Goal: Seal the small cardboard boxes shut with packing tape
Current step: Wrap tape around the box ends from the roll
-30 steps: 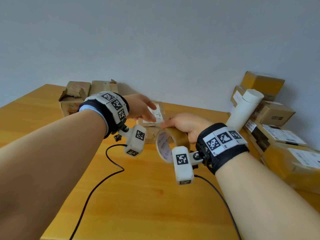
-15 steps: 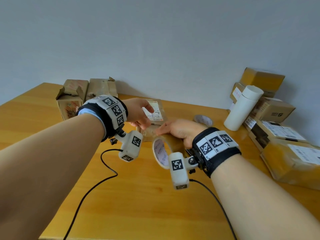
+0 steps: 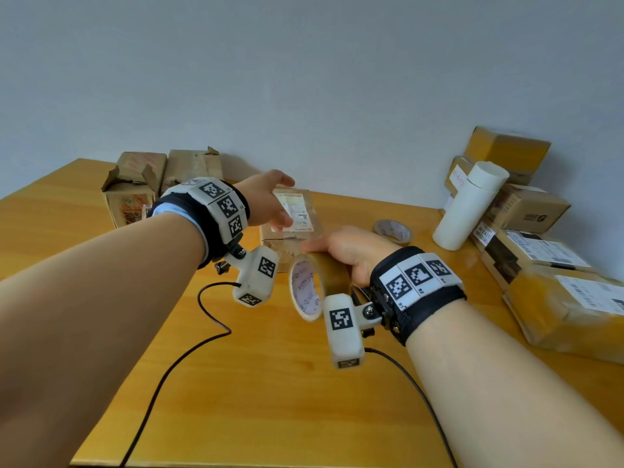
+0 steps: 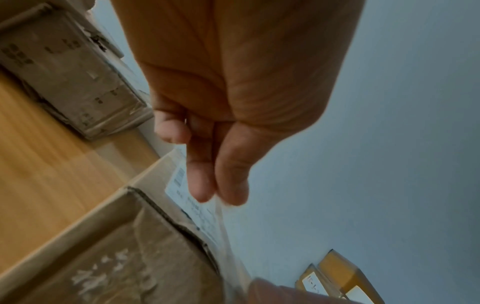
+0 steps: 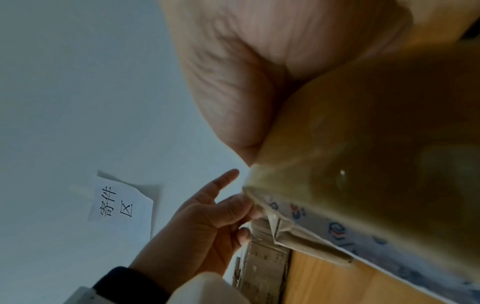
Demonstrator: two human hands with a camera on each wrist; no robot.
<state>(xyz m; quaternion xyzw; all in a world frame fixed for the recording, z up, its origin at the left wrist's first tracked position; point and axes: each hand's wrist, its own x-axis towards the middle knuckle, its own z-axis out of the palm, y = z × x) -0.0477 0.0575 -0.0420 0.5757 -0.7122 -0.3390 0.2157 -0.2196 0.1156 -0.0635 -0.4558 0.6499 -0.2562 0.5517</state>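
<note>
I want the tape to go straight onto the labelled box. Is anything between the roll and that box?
Nothing visible stands between them. The tape roll in the right hand sits just in front of the small box; the left hand pinches the pulled tape end above it.

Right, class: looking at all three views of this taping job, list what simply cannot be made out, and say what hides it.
- Head view: the right hand covers its own fingers on the tape roll.
- Left wrist view: motion blur smears the print on the box and its label; whether the left hand pinches a tape strip is unclear.
- Right wrist view: the roll fills the frame, hiding the box top.
- Head view: parcel labels at the table's right edge are too small.
</note>
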